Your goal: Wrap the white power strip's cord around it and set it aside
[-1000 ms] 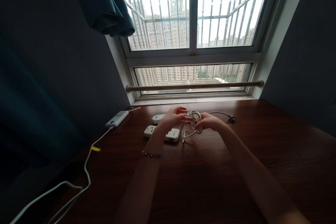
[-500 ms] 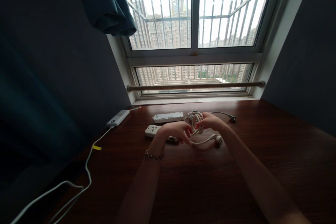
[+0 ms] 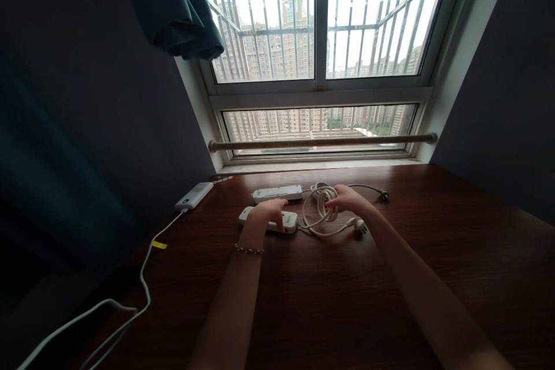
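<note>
Head view: your left hand (image 3: 266,212) has left the cord (image 3: 321,212), now closing on the strip (image 3: 269,221); right hand (image 3: 349,200) still pinches the coil.

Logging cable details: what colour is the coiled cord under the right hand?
White; the coiled cord shows best in the head view, against the dark wooden table.
</note>
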Tool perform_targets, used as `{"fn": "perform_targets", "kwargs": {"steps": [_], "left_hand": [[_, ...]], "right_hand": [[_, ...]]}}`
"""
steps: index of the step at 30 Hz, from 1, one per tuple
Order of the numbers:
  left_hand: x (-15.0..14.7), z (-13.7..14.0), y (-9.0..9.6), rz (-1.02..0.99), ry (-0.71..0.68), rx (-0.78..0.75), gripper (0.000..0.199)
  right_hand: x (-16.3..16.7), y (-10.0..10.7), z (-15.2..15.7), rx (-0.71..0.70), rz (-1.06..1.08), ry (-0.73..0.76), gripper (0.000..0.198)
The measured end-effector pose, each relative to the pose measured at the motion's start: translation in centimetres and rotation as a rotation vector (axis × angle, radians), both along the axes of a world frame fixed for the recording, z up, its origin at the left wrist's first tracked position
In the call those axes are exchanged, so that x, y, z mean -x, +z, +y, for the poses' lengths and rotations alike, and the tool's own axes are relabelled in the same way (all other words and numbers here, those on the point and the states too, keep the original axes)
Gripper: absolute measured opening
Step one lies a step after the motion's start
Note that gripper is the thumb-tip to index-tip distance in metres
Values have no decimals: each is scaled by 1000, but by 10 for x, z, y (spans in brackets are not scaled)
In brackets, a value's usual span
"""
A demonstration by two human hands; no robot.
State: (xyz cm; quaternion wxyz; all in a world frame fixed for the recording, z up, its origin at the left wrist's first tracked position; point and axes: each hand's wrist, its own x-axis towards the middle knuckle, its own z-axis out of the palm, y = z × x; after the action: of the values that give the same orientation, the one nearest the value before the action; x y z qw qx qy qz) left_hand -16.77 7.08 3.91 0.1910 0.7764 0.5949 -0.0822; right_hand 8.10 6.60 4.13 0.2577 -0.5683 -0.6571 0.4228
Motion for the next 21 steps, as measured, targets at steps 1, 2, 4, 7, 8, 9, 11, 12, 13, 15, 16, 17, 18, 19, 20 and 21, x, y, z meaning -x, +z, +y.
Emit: {"fn": "perform_targets", "kwargs": {"steps": [1, 2, 4, 7, 8, 9, 11, 12, 13, 15, 16, 17, 18, 19, 20, 21], "left_hand": [[5, 4, -5, 9, 10, 0, 98], [9, 7, -9, 15, 21, 5, 97], [16, 13, -16, 24, 48, 26, 88], [20, 19, -25, 34, 87, 43, 78], [20, 20, -27, 43, 99, 35, 78], [20, 21, -30, 54, 110, 24, 78], [19, 23, -34, 74, 123, 11, 80], [19, 23, -35, 76, 120, 9, 80], [19, 23, -35, 69, 110, 7, 79], [22, 21, -33, 31, 81, -12, 75], [24, 18, -29, 2, 68, -22, 72], [26, 15, -24, -35, 59, -31, 68], [29, 12, -17, -82, 54, -36, 64], [33, 7, -9, -143, 48, -38, 57], [37, 2, -1, -218, 49, -45, 50], [41, -4, 8, -318, 56, -51, 44]], "right_hand": [[-1, -1, 2, -1, -35, -8, 12], [-3, -2, 4, 4, -65, -10, 13], [-8, -3, 7, 32, -102, 0, 15], [-16, -4, 10, 84, -110, 32, 17], [-18, -4, 11, 100, -112, 44, 18], [-21, -4, 11, 111, -114, 58, 19], [-24, -5, 12, 131, -121, 83, 22], [-25, -6, 13, 142, -124, 87, 24], [-26, -7, 13, 150, -125, 89, 26], [-28, -9, 15, 163, -125, 89, 30], [-30, -10, 16, 165, -124, 93, 31], [-32, -10, 17, 161, -125, 99, 31], [-34, -11, 18, 154, -129, 105, 31], [-37, -11, 19, 149, -135, 106, 31], [-40, -11, 20, 147, -134, 106, 33], [-43, -11, 21, 152, -123, 103, 36]]}}
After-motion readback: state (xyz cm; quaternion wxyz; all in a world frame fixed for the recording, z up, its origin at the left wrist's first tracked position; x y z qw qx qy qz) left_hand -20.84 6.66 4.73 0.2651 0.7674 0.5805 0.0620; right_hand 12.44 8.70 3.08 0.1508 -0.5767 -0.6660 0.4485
